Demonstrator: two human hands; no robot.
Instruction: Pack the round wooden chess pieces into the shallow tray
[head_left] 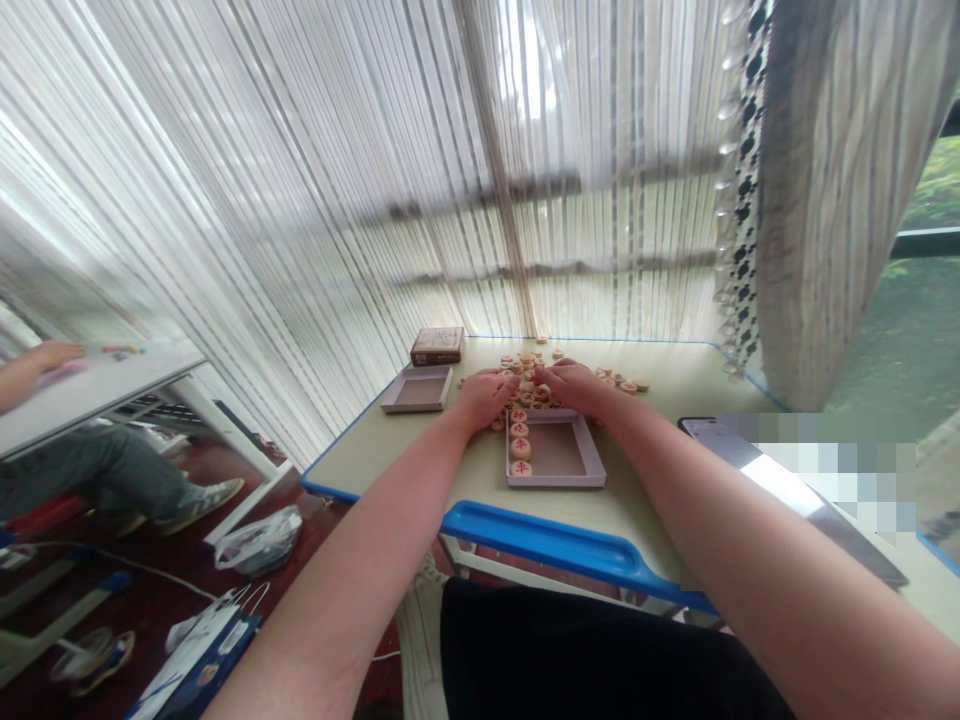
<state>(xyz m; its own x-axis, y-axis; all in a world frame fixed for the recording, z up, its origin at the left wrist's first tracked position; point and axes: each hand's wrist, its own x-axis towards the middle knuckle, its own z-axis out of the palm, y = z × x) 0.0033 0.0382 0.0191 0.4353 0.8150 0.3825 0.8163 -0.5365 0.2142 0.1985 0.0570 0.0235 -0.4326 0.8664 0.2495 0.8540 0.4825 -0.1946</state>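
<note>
Chess discs [531, 385] — red-marked, characters unreadable

Game pieces [520, 448]: pale wood discs, red marks on top. Tray [556, 481]: grey-lilac rim, brown floor; table [390, 440]: cream top, blue edge. Curtain [337, 200]: sheer white, fine vertical stripes.

Two shallow trays [556, 481] [418, 391], one lid [437, 346], four wooden discs [520, 441] in the near tray.
</note>
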